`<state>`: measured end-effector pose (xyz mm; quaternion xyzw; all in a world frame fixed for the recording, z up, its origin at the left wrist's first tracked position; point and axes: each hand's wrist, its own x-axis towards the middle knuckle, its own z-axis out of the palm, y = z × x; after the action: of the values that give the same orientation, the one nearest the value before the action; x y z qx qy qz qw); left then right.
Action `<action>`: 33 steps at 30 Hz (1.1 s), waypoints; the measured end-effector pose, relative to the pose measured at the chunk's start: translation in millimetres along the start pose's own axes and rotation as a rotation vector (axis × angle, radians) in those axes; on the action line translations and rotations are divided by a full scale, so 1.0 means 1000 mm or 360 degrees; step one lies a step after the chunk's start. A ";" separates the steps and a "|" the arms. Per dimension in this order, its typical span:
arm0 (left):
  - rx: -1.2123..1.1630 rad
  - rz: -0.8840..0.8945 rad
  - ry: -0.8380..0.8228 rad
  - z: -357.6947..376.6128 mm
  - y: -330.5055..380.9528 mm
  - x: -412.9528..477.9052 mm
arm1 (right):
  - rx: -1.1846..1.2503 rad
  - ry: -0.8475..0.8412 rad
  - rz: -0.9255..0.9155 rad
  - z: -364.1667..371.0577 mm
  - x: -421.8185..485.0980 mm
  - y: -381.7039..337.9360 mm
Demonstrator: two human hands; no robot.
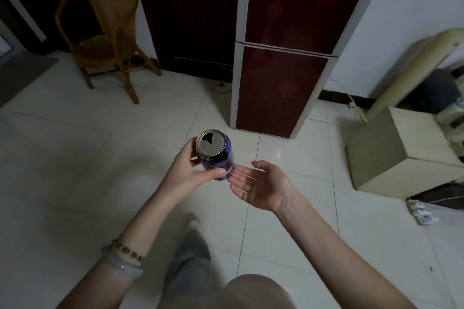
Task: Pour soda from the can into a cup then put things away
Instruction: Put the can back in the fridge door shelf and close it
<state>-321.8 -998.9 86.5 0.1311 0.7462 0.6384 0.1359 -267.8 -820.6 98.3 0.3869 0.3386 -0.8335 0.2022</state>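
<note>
A blue soda can (218, 152) with its silver top open is held above the tiled floor, tilted slightly toward me. My left hand (192, 169) grips it around the side, thumb across the front. Just to the right of the can's base, my right hand (261, 184) is palm up with fingers spread, its fingertips close to the can, holding nothing. No cup is in view.
A dark red two-door fridge (283, 63) stands straight ahead, doors closed. A rattan chair (105, 35) is at the back left. A beige box (399, 148) and a fan stand (391, 78) crowd the right. My leg and shoe (193, 226) are below.
</note>
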 end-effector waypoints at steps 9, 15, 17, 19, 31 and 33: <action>0.0052 0.0080 -0.0202 -0.071 0.020 0.160 | 0.0157 0.0014 -0.0122 0.091 0.090 -0.089; 0.0131 0.0101 -0.0343 -0.103 0.021 0.250 | 0.0270 0.0048 -0.0156 0.135 0.143 -0.139; 0.0146 0.0101 -0.0379 -0.107 0.020 0.276 | 0.0279 0.0058 -0.0164 0.143 0.159 -0.154; 0.0156 0.0101 -0.0412 -0.110 0.018 0.303 | 0.0282 0.0089 -0.0164 0.150 0.175 -0.172; 0.0135 0.0074 -0.0390 -0.100 0.019 0.489 | 0.0184 0.0085 -0.0164 0.174 0.278 -0.328; 0.0130 0.0082 -0.0369 -0.096 0.025 0.521 | 0.0155 0.0069 -0.0166 0.179 0.292 -0.360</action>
<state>-840.4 -890.7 107.2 0.2287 0.7472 0.5913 0.1993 -754.5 -723.6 101.1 0.3960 0.3216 -0.8499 0.1321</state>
